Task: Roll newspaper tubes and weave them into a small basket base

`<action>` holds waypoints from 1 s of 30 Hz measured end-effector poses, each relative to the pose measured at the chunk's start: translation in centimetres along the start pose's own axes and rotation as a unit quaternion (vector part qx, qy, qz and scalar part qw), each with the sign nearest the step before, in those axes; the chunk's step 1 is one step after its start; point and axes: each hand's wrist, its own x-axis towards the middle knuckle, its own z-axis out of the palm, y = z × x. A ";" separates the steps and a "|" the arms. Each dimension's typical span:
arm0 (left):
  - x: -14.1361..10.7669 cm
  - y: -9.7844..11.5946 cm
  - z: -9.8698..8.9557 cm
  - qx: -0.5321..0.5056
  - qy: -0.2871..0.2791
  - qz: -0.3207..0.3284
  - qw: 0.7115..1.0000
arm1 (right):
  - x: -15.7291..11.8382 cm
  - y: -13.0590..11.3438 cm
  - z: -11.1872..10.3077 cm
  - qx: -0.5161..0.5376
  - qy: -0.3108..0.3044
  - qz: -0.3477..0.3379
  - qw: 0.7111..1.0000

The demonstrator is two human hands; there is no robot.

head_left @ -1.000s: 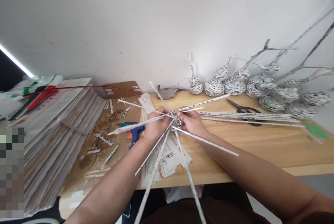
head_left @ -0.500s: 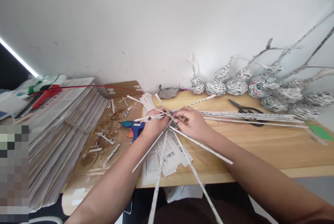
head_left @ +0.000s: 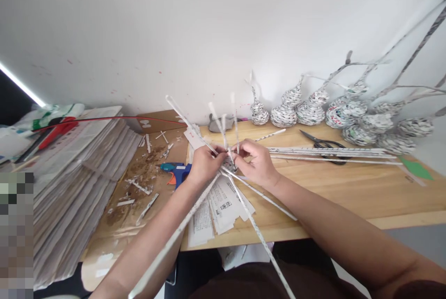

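Between my hands is a small woven piece of rolled newspaper sticks (head_left: 230,165), its long sticks fanning out on all sides. My left hand (head_left: 206,163) is closed on the left side of it, thumb and fingers pinching near the centre. From the right, my right hand (head_left: 256,162) pinches a stick close to the same centre. Several sticks point up toward the wall, and others reach down toward me and to the right. Printed paper strips (head_left: 223,210) lie on the table under the piece. My fingers partly hide the woven centre.
Left of my hands lie a blue glue gun (head_left: 179,173), paper scraps on cardboard and a tall newspaper stack (head_left: 87,169). To the right are loose paper sticks (head_left: 331,152), black scissors (head_left: 320,142) and several woven gourd shapes (head_left: 313,113) along the wall.
The woven piece has tilted and turned in my hands. Sticks that lay lower now stand up toward the wall, and one near my left forearm has swung down and left.
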 end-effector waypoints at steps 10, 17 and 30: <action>-0.1 -1.0 0.6 0.060 -0.010 0.051 0.997 | -0.1 -2.0 -1.5 0.111 0.099 0.002 0.989; -0.1 -1.0 0.9 0.023 -0.020 0.070 0.997 | 0.5 -1.0 -1.0 0.110 0.113 0.111 0.981; 0.0 -1.1 1.0 -0.081 -0.016 -0.028 0.996 | -0.1 0.8 0.1 -0.042 -0.095 0.201 0.974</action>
